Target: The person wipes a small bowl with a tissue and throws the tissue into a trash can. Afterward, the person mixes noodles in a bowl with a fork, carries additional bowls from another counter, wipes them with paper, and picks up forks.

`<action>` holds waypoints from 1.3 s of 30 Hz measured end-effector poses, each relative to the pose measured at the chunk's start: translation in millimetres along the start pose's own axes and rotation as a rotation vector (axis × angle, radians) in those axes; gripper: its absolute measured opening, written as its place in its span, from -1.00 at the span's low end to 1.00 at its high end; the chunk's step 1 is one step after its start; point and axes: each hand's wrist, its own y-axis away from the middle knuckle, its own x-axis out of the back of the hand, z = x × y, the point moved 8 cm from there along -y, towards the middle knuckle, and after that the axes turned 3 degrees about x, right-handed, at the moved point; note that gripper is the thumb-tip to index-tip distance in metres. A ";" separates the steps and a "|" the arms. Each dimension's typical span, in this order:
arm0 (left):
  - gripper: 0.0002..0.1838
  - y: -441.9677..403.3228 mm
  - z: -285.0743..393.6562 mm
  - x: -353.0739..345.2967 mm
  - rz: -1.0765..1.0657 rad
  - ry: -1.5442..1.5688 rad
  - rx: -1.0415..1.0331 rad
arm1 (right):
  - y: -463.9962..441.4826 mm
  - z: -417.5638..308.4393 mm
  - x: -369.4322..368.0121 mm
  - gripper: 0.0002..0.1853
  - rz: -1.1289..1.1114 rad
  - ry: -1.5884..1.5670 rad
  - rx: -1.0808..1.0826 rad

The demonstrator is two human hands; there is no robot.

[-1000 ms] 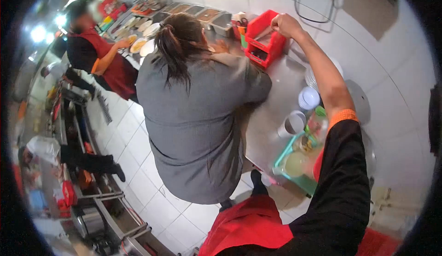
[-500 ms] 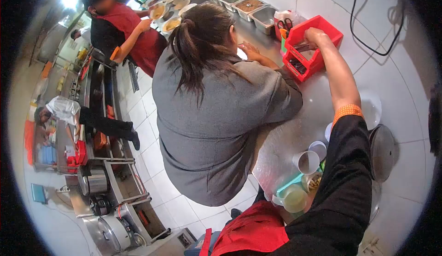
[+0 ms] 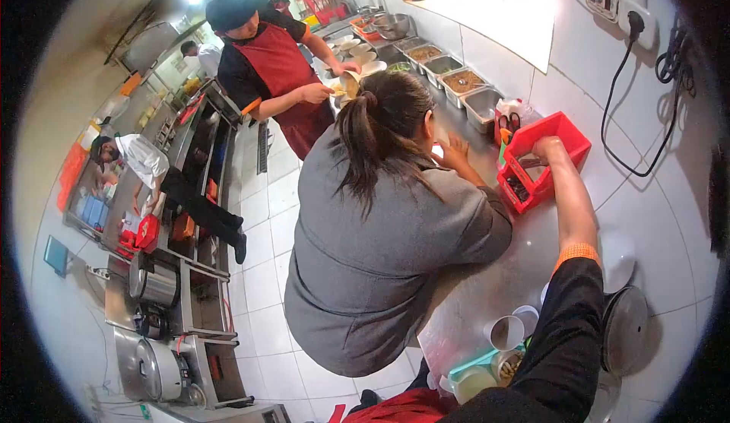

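My right hand (image 3: pixel 549 149) reaches down into the upper opening of a red plastic bin (image 3: pixel 572 136) on the steel counter (image 3: pixel 487 290). Its fingers are hidden inside, so what they hold, if anything, cannot be seen. Dark utensils (image 3: pixel 517 187) lie in the bin's lower front opening. Scissors (image 3: pixel 508 124) with dark handles stand just left of the bin. My left hand is out of view.
A person in a grey coat (image 3: pixel 380 256) leans over the counter close on the left. Metal food trays (image 3: pixel 464 82) line the wall. Another person in a red apron (image 3: pixel 285 73) handles bowls. Cups (image 3: pixel 506 333) stand near my sleeve. A black cord (image 3: pixel 608 119) hangs on the wall.
My right hand has gone from the bin's rim down into it, its fingers now hidden. The view has shifted, showing more wall sockets and the co-worker's bowls.
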 end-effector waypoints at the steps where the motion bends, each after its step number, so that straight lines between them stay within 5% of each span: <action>1: -0.63 1.3 -0.4 -1.0 0.002 0.004 -0.007 | 4.5 -2.3 -5.2 -0.73 -0.118 0.019 0.023; 2: -0.63 3.3 -1.6 -2.8 0.004 0.011 -0.016 | 9.8 -3.6 -4.0 -0.73 -0.117 0.017 0.021; 4: -0.62 8.3 -7.3 -1.2 0.002 0.019 -0.026 | 54.0 -15.6 57.2 -0.73 0.443 -0.345 0.043; 6: -0.62 19.3 -18.8 2.1 -0.001 0.017 -0.038 | 67.8 -15.3 65.8 -0.53 0.155 0.145 -0.030; 7: -0.61 27.7 -27.0 5.3 -0.006 0.010 -0.043 | 79.5 -17.9 64.8 -0.53 0.100 0.115 -0.026; 10: -0.60 50.3 -41.8 11.3 -0.033 0.001 -0.038 | 112.2 13.6 110.5 -0.79 0.429 -0.154 -0.231; 11: -0.60 58.9 -45.3 14.5 -0.043 -0.005 -0.038 | 137.0 1.5 126.9 -0.78 0.640 0.138 -0.205; 13: -0.59 82.4 -39.2 29.0 -0.073 -0.021 -0.043 | 176.0 2.8 164.6 -0.77 0.580 0.089 -0.177; 15: -0.59 117.7 16.5 42.0 -0.137 -0.021 -0.080 | 218.5 -9.9 194.6 -0.77 0.646 0.015 -0.138; 18: -0.47 200.3 203.1 38.3 -0.260 0.192 -0.383 | 298.6 -78.1 259.5 -0.79 0.748 -0.135 0.117; 19: -0.24 211.2 250.0 34.4 -0.337 0.148 -0.568 | 324.0 -113.2 274.0 -0.78 0.691 -0.209 0.217; 21: -0.14 226.7 327.5 21.2 -0.407 0.092 -0.731 | 391.6 -200.2 304.0 -0.76 0.420 -0.327 0.335; 24: -0.06 238.2 418.9 -31.1 -0.736 0.147 -0.679 | 453.3 -309.2 277.8 -0.77 0.401 -0.262 0.845; 26: -0.09 234.8 432.2 -63.2 -0.788 0.022 -0.573 | 486.5 -353.8 258.3 -0.75 0.390 -0.216 1.027; 28: -0.42 248.8 428.0 -96.4 -1.124 -0.220 -0.585 | 498.6 -369.2 241.8 -0.74 0.327 -0.236 1.085; 31: -0.61 257.2 416.9 -119.1 -1.097 -0.265 -0.632 | 494.8 -369.8 232.5 -0.74 0.273 -0.361 0.994; 39: -0.57 264.5 405.2 -122.8 -0.896 -0.279 -0.822 | 483.0 -364.4 224.5 -0.74 0.237 -0.468 1.033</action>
